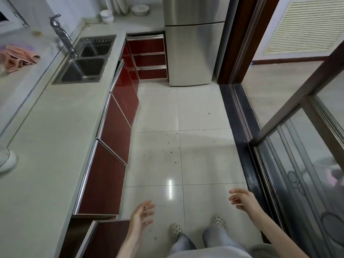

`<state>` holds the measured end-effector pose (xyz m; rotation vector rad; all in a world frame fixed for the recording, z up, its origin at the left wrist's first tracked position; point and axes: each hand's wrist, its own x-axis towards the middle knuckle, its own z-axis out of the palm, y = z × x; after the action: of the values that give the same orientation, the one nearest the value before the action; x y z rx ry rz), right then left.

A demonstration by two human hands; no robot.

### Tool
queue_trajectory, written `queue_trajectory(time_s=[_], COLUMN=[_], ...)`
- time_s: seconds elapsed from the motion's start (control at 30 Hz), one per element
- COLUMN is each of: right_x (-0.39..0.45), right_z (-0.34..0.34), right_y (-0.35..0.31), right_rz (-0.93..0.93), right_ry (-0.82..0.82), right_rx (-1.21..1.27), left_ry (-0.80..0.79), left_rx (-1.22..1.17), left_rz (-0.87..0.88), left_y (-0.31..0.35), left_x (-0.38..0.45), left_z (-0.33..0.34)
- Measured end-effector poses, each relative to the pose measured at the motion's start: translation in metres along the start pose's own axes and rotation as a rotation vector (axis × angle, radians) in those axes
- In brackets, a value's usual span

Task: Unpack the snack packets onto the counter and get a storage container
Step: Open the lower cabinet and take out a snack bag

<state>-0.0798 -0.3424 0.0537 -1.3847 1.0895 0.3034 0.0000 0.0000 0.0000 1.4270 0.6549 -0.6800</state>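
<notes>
Looking at the counter [46, 127], I see no packets and no container anywhere, so I judge nothing is done. Left hand [141, 214] and right hand [242, 199] hang with loose fingers, holding nothing.

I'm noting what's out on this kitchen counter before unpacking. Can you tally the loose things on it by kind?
Stacks of white bowls: 1
Metal-rimmed dishes: 1
Groups of upright plates: 1
Pink cloths: 1
White objects cut off at the left edge: 1
Total: 5
No snack packets or storage container are in view; both hands hold nothing.
</notes>
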Motion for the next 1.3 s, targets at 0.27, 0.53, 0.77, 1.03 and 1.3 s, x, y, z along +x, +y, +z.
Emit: queue_trajectory(time_s=[0.27,0.53,0.77,1.03,1.3], right_x=[0.012,0.048,0.099,0.18,0.254], right_z=[-0.008,-0.029,-0.043,-0.046,-0.024], right_y=[0.036,0.082,0.069,-0.019,-0.148], right_rz=[0.115,0.305,0.403,0.338,0.144], right_ry=[0.127,0.222,0.223,0.116,-0.047], right_rx=[-0.074,-0.109,-0.127,-0.203,-0.362], left_ry=[0.012,-0.002,0.002,0.072,0.25], left_rx=[0.139,0.247,0.254,0.206,0.098], left_rz=[-0.126,-0.138,-0.102,-0.05,-0.12], left_y=[-0.011,0.022,0.081,0.144,0.139], left_x=[0.013,0.06,0.107,0.151,0.164], left_z=[-0.018,0.008,0.054,0.1,0.102])
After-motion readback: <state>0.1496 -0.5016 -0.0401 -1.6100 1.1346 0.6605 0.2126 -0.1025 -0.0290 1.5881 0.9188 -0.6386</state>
